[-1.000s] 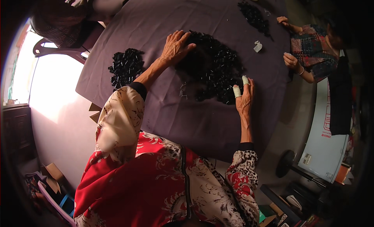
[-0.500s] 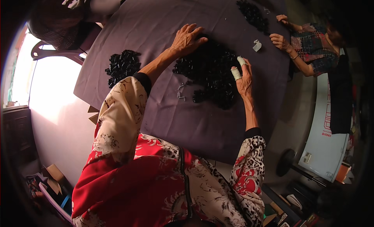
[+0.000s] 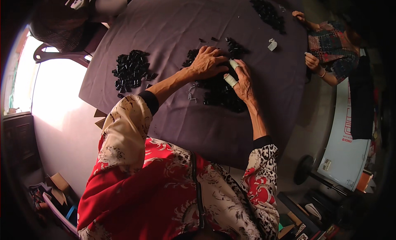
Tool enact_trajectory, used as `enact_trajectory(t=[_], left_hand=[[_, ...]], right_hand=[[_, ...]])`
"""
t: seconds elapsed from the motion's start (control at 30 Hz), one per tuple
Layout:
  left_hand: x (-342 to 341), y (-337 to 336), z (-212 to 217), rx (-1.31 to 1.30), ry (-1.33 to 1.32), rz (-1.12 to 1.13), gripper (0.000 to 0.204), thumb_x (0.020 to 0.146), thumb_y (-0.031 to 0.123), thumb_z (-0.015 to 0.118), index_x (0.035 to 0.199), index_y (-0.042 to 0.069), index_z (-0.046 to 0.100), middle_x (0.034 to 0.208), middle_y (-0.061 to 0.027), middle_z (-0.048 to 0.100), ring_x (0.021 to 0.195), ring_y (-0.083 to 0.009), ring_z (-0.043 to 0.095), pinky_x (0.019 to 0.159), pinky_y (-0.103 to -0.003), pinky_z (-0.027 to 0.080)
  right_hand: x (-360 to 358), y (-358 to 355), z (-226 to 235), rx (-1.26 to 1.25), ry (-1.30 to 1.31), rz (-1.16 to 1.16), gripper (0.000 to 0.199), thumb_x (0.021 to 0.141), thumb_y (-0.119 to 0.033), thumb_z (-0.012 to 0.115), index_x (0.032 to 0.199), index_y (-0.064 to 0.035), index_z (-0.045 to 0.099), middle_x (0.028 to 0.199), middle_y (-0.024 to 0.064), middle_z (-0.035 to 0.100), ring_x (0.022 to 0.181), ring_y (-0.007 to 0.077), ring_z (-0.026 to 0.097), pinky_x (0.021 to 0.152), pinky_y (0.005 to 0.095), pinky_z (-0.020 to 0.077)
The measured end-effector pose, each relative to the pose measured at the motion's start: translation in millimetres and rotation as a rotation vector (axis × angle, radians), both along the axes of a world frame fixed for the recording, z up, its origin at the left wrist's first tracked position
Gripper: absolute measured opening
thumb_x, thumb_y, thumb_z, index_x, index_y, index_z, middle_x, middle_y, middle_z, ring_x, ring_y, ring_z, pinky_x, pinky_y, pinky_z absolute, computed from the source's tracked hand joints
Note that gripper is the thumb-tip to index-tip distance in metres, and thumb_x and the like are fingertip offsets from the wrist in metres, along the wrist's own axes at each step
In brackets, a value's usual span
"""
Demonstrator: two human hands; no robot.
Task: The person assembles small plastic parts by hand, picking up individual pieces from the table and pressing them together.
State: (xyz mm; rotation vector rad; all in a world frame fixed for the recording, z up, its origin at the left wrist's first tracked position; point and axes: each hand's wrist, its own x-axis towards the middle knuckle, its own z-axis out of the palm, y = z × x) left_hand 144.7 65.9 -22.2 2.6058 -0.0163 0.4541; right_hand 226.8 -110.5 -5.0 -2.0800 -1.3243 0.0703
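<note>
A heap of small glossy black plastic pieces (image 3: 225,97) lies in the middle of the cloth-covered table. My left hand (image 3: 206,63) rests palm down over its far side, fingers stretched out and holding nothing I can see. Against the right side of the heap is my right hand (image 3: 244,85), thumb and forefinger apart, with pale wrappings on two digits. The fingertips of both hands nearly meet over the pieces. A few black pieces (image 3: 236,46) lie beyond my hands. Thin clear plastic scraps (image 3: 191,92) sit at the heap's left edge.
Another black pile (image 3: 131,70) is at the left of the purple-grey tablecloth (image 3: 185,128). A further one (image 3: 268,13) lies far right, near a whitish translucent piece (image 3: 272,44). Across the right edge sits another person (image 3: 334,46), hands at the table's edge. A chair (image 3: 62,54) stands at the left.
My left hand has come nearer and my right hand has moved left, drawing the heap together. Several pieces now lie apart beyond it. The other person's nearer hand has pulled back toward the edge.
</note>
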Motion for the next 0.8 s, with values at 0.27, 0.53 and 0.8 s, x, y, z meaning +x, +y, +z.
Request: enact_trajectory(t=[0.27,0.53,0.8], left_hand=[[-23,10,15,0.035,0.008,-0.049,0.043,0.081,0.034,0.062,0.118,0.014,0.055,0.128,-0.0118,0.047,0.125,-0.0321,0.036,0.101,-0.045,0.029],[62,33,10,0.109,-0.065,0.182,0.043,0.082,0.041,0.057,0.120,0.020,0.052,0.126,-0.0108,0.048,0.120,-0.0315,0.038,0.094,-0.048,0.030],[47,29,7,0.046,0.131,-0.024,0.035,0.086,0.034,0.052,0.113,0.013,0.059,0.123,-0.0088,0.051,0.121,-0.0283,0.040,0.101,-0.044,0.027]], right_hand=[[-7,-10,15,-0.021,-0.025,0.103,0.052,0.082,-0.032,0.063,0.116,0.0035,0.049,0.124,0.0168,0.046,0.117,0.0335,0.044,0.097,0.0388,0.0374],[68,10,-2,0.062,-0.012,-0.156,0.052,0.083,-0.025,0.063,0.122,0.0036,0.045,0.122,0.0218,0.047,0.110,0.0372,0.047,0.092,0.0402,0.0401],[51,42,-10,-0.061,0.027,0.020,0.059,0.079,-0.025,0.065,0.126,0.0021,0.041,0.129,0.0242,0.042,0.119,0.0384,0.040,0.099,0.0416,0.0346]])
